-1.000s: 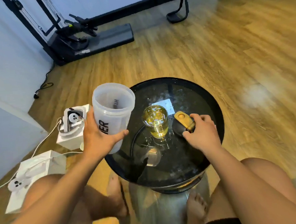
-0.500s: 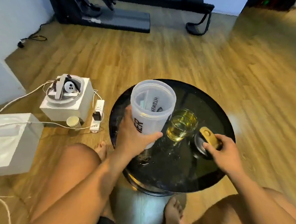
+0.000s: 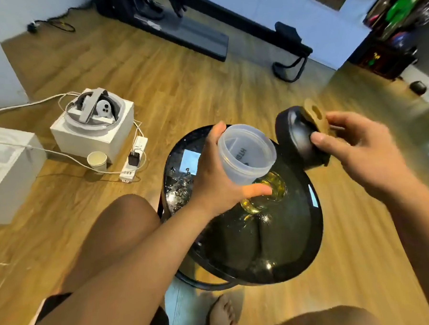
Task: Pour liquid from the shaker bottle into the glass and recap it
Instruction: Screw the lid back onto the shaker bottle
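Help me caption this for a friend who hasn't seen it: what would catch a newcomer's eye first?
Two hands above the round black table stand out: the left hand grips an uncapped clear shaker bottle, and the right hand holds its black lid in the air just to the right. Below the bottle, a glass of yellow liquid stands on the table, partly hidden by the left hand.

Right hand [image 3: 364,152] lifted lid [image 3: 300,138] off table [image 3: 314,234]; now held tilted beside shaker bottle [image 3: 245,158].
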Motion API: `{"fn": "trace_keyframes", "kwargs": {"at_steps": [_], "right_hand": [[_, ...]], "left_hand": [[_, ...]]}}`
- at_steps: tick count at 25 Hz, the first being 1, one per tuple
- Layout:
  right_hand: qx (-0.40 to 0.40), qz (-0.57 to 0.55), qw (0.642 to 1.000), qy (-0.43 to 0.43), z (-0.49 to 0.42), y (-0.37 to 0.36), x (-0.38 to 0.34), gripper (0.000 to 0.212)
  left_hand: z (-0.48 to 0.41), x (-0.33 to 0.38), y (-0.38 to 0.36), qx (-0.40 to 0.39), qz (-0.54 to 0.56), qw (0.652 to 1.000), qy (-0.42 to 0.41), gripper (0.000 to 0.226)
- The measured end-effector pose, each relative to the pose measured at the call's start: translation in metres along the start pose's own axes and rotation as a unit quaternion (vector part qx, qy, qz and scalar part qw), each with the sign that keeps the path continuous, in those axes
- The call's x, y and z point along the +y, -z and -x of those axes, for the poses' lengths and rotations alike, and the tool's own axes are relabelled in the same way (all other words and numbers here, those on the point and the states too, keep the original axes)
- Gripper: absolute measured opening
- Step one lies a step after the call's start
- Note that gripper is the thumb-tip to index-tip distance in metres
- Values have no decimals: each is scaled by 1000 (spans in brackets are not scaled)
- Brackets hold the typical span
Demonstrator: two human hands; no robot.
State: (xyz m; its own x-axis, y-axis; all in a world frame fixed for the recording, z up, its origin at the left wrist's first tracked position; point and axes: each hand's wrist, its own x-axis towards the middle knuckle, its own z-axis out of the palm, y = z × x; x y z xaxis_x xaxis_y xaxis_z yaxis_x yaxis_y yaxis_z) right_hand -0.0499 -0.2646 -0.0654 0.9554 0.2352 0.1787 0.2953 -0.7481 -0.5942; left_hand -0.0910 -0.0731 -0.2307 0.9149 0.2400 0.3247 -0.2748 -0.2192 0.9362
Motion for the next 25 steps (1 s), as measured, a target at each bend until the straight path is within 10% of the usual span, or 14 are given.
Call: {"fn": "trace_keyframes", "kwargs": {"at_steps": [6, 25], "right_hand": [[-190, 172, 959, 124, -29, -36, -58, 53], [-352, 149, 917, 114, -61, -26, -55, 49]], "left_hand": [[-11, -4, -5, 10, 25, 999, 45, 121], [-8, -9, -5, 27, 16, 998, 57, 118]]}}
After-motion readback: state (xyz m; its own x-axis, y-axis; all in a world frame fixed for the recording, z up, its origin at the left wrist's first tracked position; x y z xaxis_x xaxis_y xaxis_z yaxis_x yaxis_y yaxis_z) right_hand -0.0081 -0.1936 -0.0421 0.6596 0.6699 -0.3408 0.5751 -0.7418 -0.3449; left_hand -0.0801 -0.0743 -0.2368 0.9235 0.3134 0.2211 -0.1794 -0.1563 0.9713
